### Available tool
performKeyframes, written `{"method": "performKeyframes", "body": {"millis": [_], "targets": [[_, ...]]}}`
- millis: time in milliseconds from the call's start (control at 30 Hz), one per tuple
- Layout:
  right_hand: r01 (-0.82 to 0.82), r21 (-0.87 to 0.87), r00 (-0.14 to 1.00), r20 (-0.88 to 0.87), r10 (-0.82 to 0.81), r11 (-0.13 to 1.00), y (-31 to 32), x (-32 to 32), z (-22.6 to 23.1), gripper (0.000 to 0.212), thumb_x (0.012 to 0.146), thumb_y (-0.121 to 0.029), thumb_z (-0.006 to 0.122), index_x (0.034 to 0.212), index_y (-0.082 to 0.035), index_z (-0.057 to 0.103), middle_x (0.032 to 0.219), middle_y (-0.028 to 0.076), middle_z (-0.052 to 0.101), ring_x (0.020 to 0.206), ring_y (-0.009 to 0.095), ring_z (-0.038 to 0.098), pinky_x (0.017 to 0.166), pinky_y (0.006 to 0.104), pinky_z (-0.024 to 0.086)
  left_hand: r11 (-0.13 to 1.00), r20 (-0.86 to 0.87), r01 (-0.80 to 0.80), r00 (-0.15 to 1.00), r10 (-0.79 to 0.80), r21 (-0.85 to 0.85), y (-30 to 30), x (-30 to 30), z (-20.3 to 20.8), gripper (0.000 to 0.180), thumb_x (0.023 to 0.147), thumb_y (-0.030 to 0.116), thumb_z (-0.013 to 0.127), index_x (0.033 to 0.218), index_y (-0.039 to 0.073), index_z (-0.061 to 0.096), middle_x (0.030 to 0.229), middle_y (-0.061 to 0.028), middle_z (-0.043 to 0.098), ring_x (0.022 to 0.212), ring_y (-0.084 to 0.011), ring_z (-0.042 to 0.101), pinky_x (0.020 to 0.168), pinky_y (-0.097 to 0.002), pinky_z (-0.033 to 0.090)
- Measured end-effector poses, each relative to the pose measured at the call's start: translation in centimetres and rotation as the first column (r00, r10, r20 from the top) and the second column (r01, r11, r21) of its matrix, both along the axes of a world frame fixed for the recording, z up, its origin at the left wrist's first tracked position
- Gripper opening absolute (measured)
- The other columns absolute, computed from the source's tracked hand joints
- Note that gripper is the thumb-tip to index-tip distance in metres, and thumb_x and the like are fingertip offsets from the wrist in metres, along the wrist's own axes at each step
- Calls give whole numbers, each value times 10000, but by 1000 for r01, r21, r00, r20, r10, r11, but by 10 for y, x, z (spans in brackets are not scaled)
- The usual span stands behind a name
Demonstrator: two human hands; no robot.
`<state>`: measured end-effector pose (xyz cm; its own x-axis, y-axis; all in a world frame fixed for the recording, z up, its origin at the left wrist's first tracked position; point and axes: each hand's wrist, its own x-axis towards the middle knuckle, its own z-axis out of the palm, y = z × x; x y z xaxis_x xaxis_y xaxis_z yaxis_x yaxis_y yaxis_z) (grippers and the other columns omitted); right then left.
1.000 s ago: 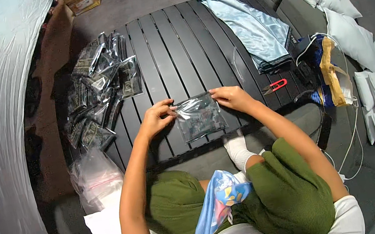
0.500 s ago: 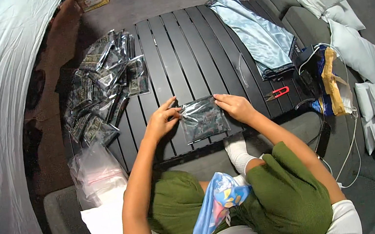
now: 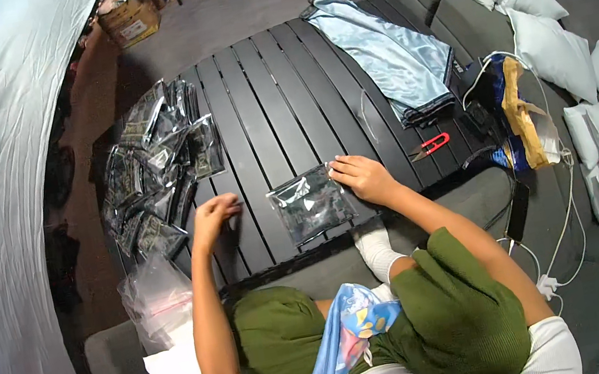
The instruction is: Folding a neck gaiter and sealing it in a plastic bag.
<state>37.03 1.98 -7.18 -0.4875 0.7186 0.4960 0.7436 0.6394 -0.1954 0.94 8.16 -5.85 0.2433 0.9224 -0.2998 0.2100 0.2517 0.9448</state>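
Observation:
A flat clear plastic packet (image 3: pixel 311 207) with dark folded contents lies near the front edge of the dark slatted table (image 3: pixel 252 92). At its upper right corner, my right hand (image 3: pixel 363 178) grips the edge with closed fingers; the thumb is mostly hidden. My left hand (image 3: pixel 216 218) hovers left of the packet, apart from it, its fingers loosely bent and slightly blurred, with nothing visible in them. Just beyond that hand is a heap of similar shiny packets (image 3: pixel 152 160) on the table's left side.
Red-handled thread snips (image 3: pixel 431 146) and light blue satin cloth (image 3: pixel 392 52) are on the table's right. Clear plastic bags (image 3: pixel 159 297) sit by my left forearm. A phone (image 3: pixel 518 212), white cables and a blue-gold bag (image 3: pixel 523 114) rest on the sofa, with white pillows (image 3: pixel 550 50) behind.
My left hand has let go of the packet's left side and moved left toward the heap. My right hand stays at the packet's upper right corner. The whole view has shifted slightly.

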Motion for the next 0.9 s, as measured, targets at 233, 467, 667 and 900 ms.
{"method": "performKeyframes", "body": {"millis": [233, 467, 667, 900], "targets": [[101, -131, 985, -129, -117, 986, -6, -23, 32, 392, 747, -62, 553, 1136, -28, 520, 1215, 138, 493, 1190, 300, 410, 1006, 430, 300, 753, -365, 66, 900, 239, 655, -39, 120, 34, 398, 913, 219, 376, 1229, -17, 434, 1244, -196, 456, 1200, -321, 387, 1002, -387, 285], [53, -370, 993, 118, -10, 928, -25, -51, 9, 608, 857, -408, 442, 1338, -65, 300, 1415, 120, 238, 1317, 257, 199, 1070, 436, 111, 723, -703, 396, 691, 172, 566, -71, 143, -20, 482, 898, 269, 382, 1312, 24, 341, 1369, -154, 318, 1293, -296, 253, 1047, -433, 193], [182, -372, 972, 205, -111, 910, -30, -47, 9, 699, 829, -528, 426, 1370, -119, 258, 1444, 117, 165, 1328, 263, 174, 1053, 514, 56, 740, -769, 433, 615, 175, 515, -72, 136, -23, 531, 898, 331, 381, 1349, 66, 290, 1413, -108, 257, 1322, -248, 198, 1056, -487, 103], [276, -343, 951, 234, -203, 898, -37, -45, 9, 794, 788, -566, 467, 1372, -81, 235, 1434, 150, 173, 1336, 304, 117, 1045, 531, 20, 827, -815, 331, 529, 236, 455, -68, 115, -17, 809, 784, 584, 460, 1355, 48, 260, 1414, -145, 237, 1332, -235, 166, 1056, -505, 55]]}}
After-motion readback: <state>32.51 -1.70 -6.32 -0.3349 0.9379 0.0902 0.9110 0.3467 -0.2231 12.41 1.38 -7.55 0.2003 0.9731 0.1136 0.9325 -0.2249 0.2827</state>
